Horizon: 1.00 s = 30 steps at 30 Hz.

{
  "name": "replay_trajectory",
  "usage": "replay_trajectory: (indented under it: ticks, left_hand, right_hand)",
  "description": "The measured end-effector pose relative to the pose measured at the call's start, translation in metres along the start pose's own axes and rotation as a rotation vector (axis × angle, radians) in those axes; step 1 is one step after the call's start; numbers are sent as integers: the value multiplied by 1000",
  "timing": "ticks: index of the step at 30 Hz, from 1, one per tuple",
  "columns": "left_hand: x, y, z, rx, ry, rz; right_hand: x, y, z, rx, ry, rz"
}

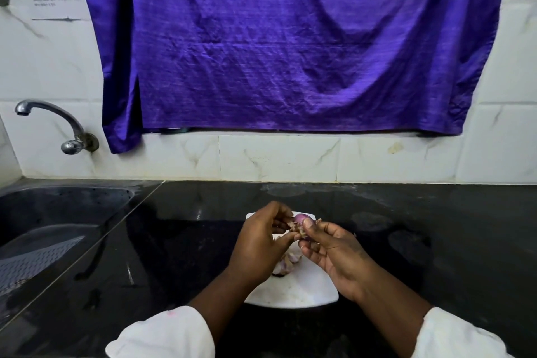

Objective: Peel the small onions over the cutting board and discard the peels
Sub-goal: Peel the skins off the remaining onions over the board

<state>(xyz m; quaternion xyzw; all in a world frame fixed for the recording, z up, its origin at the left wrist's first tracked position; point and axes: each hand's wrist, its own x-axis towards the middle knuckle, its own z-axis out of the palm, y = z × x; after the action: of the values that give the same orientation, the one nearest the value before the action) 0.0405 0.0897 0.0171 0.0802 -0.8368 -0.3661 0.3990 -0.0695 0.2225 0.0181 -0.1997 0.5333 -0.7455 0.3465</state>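
You're at a kitchen worktop: glossy black stone counter (436,241) in front of you, dark sunken sink basin (58,212) set into it at your left, curved chrome wall tap (58,122) above that, white marble-look wall tiles (290,160) behind. White rectangular cutting board (296,291) lies on the counter.

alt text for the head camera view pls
A person's left hand grips the dry peel of a small purple onion pinched in the right hand above a white cutting board on a black counter. Pale onions or peels lie on it; sink and tap at left.
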Motion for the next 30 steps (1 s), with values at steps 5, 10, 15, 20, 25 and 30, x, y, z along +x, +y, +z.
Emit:
replay_trajectory:
  ticks: [5, 10, 15, 20, 25, 30]
  left_hand:
    - [1, -1, -1, 41, -1, 36]
    - [1, -2, 0, 55, 0, 31]
    - [1, -3, 1, 72, 32, 58]
    - [3, -3, 1, 152, 60, 105]
    - [2, 0, -2, 318, -11, 233]
    - [-2, -5, 0, 447, -68, 298]
  right_hand:
    - [-1, -1, -1, 1, 0, -7]
    - [0, -1, -2, -27, 19, -9]
    - [0, 0, -1, -39, 21, -17]
    - [1, -1, 1, -56, 27, -23]
    - [1, 0, -1, -48, 36, -1]
    - [4, 0, -1, 55, 45, 37]
